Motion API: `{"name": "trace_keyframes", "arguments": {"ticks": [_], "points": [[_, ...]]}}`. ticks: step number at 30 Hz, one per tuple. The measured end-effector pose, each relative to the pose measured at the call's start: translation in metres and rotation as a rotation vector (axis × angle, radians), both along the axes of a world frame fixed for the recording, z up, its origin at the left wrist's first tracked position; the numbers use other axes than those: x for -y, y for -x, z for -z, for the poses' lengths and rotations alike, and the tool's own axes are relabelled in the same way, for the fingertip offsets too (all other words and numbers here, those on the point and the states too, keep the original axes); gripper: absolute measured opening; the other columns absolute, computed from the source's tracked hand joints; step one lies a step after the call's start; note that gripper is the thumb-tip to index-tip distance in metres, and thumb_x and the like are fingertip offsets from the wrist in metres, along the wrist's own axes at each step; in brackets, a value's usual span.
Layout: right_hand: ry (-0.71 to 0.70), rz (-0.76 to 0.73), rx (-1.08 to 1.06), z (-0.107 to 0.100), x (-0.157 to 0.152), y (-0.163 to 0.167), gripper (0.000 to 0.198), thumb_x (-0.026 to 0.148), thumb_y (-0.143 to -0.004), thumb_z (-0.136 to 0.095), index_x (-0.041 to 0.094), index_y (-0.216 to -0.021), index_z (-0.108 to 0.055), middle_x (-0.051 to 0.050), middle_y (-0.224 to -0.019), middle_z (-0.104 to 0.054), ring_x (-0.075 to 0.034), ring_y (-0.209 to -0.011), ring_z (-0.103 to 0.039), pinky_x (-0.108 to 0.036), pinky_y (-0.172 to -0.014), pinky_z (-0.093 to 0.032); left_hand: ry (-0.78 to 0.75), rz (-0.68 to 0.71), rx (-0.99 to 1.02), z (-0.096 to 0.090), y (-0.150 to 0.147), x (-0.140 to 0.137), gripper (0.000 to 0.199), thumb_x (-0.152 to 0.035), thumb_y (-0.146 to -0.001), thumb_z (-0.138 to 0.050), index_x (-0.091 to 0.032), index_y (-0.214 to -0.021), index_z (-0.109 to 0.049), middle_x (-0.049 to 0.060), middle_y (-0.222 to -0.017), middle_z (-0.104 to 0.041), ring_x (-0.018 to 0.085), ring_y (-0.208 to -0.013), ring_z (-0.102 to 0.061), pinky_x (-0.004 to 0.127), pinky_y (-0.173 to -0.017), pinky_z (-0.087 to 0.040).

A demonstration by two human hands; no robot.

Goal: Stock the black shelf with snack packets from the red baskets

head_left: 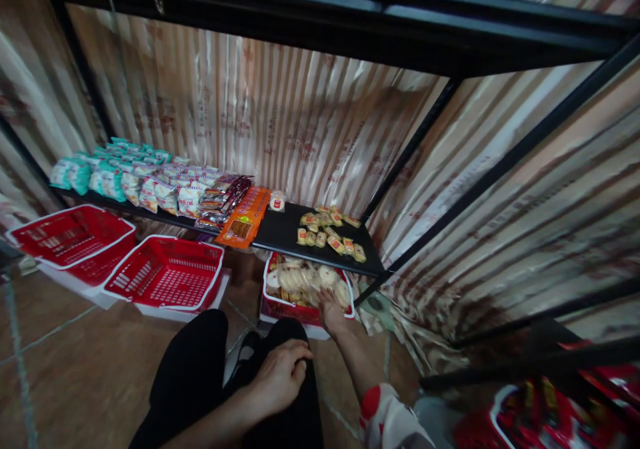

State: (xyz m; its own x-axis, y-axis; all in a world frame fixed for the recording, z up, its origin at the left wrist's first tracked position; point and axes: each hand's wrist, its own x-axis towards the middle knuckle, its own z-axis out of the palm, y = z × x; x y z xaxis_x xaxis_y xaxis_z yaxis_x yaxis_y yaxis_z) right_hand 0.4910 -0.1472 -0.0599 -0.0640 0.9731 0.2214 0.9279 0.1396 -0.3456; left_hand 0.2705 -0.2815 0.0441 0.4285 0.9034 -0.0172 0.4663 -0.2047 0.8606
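- Across the middle of the frame, a low black shelf [287,232] runs from the left toward the centre right, backed by striped, shiny curtain fabric [300,122].
- On the floor at the left, two empty red baskets [165,272] sit side by side in front of the shelf.
- Just below the shelf's right end, a third red basket [280,308] stands on the floor, filled with pale round packets [300,279].
- On the left part of the shelf lie rows of teal and white snack bags [115,176], then dark wrapped packs [225,199] and orange packs [247,216].
- On the right part of the shelf, small yellow packets [330,232] lie loosely scattered.
- Lower centre, the right hand [331,310] reaches into the filled basket, fingers resting on the round packets; whether it grips one cannot be told.
- Lower centre, the left hand [280,376] rests loosely curled on a black-clad knee, holding nothing.
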Motion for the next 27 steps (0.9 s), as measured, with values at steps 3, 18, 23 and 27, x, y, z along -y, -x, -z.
{"name": "trace_keyframes", "arguments": {"ticks": [3,18,23,27], "points": [[-0.035,-0.006,-0.061,-0.02,0.0,-0.001,0.038,0.016,-0.075,-0.042,0.014,-0.103,-0.069,-0.01,-0.114,-0.066,-0.022,-0.114,-0.055,-0.041,-0.101,-0.04,-0.012,0.025,0.015,0.003,-0.006,-0.008,0.033,-0.01,-0.077,-0.045,-0.021,-0.1,-0.066,0.004,-0.119,-0.063,0.014,-0.11,-0.058,0.028,-0.1,-0.042],[-0.039,0.27,-1.0,-0.106,0.031,0.002,0.038,0.047,-0.062,-0.065,0.018,-0.085,-0.055,-0.001,-0.073,-0.062,-0.016,-0.064,-0.056,-0.028,-0.059,-0.046,-0.029,-0.157,0.135,-0.002,-0.031,-0.079,0.045,-0.007,-0.075,-0.046,-0.018,-0.118,-0.054,0.009,-0.136,-0.046,0.019,-0.128,-0.042,0.038,-0.108,-0.035],[0.13,0.155,-1.129,-0.137,0.029,0.022,0.044,0.048,-0.059,-0.072,0.02,-0.088,-0.056,0.001,-0.073,-0.062,-0.012,-0.061,-0.055,-0.024,-0.057,-0.044,0.103,-0.202,0.312,-0.003,-0.023,-0.109,0.049,-0.018,-0.075,-0.056,-0.017,-0.124,-0.05,0.012,-0.128,-0.054,0.023,-0.117,-0.052,0.036,-0.099,-0.042],[0.214,0.094,-1.139,-0.151,0.012,0.043,0.046,0.049,-0.056,-0.075,0.02,-0.088,-0.058,0.001,-0.074,-0.063,-0.013,-0.062,-0.057,-0.025,-0.057,-0.045,0.243,-0.268,0.502,0.006,-0.022,-0.13,0.048,-0.019,-0.072,-0.064,-0.02,-0.118,-0.053,0.006,-0.106,-0.066,0.017,-0.09,-0.063,0.029,-0.082,-0.051]]}}
